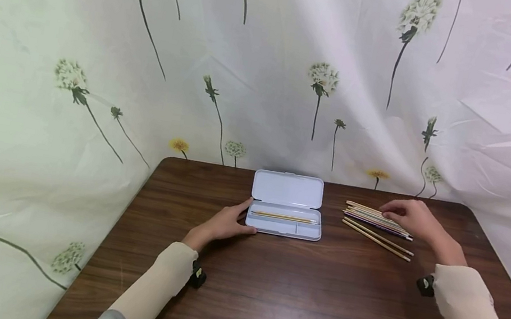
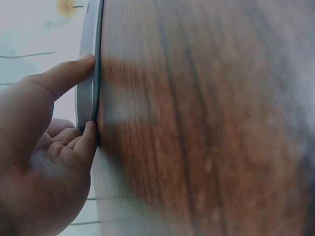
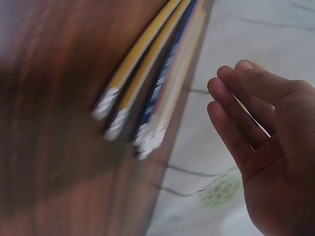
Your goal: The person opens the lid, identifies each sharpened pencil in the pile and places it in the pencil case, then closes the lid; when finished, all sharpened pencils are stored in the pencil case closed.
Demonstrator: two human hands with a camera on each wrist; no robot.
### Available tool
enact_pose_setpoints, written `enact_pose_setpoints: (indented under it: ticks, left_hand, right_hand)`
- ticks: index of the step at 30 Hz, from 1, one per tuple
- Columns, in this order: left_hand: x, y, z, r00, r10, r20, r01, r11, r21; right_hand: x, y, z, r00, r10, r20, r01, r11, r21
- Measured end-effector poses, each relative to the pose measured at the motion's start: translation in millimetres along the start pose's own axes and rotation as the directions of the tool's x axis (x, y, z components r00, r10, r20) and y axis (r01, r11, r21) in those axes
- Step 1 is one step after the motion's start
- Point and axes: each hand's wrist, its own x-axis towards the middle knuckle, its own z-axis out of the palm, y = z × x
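A pale blue pencil case (image 1: 281,234) lies unfolded on the table, its lid (image 1: 288,189) leaning back. One yellow pencil (image 1: 283,217) rests in its long rear compartment. My left hand (image 1: 225,222) grips the case's left end, thumb at the front corner and fingers on the far side; in the left wrist view the thumb (image 2: 69,73) touches its wall. Over the far side of a bunch of pencils (image 1: 373,219) hovers my right hand (image 1: 412,217), fingers slightly bent. Through a finger gap in the right wrist view a thin yellow strip shows; I cannot tell whether it is held.
Two yellow pencils (image 1: 377,239) lie a little apart in front of the bunch, white ends toward the right. The dark wooden table (image 1: 283,295) ends at a white cloth (image 1: 271,71) with dandelion prints. Each wrist carries a small black camera (image 1: 198,275).
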Motion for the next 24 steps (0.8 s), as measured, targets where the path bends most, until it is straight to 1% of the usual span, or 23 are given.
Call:
enact_pose_setpoints:
  ticks: [6,10,17,20,24]
  left_hand:
    - [0.4,-1.3,-0.2,1.000,0.000,0.006,0.000,1.000,0.010]
    - [1.5,-2.8,0.0,1.000,-0.004,0.005,0.004,1.000,0.011]
    - [1.0,-3.8,0.4,1.000,-0.010,0.013,0.010,1.000,0.005]
    - [1.4,-4.0,0.7,1.000,-0.009,0.010,0.009,1.000,-0.004]
    - [1.9,-4.3,0.8,1.000,-0.006,0.006,0.006,1.000,-0.012]
  right_hand:
    - [-11.9,29,8,0.997,0.070,0.014,-0.071,0.997,0.013]
    - [-16.1,40,17,0.997,0.079,0.020,-0.078,0.997,-0.017]
    - [-20.1,49,29,0.998,0.060,0.024,-0.057,0.994,-0.090]
    - [-22.1,50,30,0.998,0.052,0.031,-0.049,0.994,-0.103]
    - [-26.5,50,29,0.998,0.058,0.022,-0.055,0.993,-0.106]
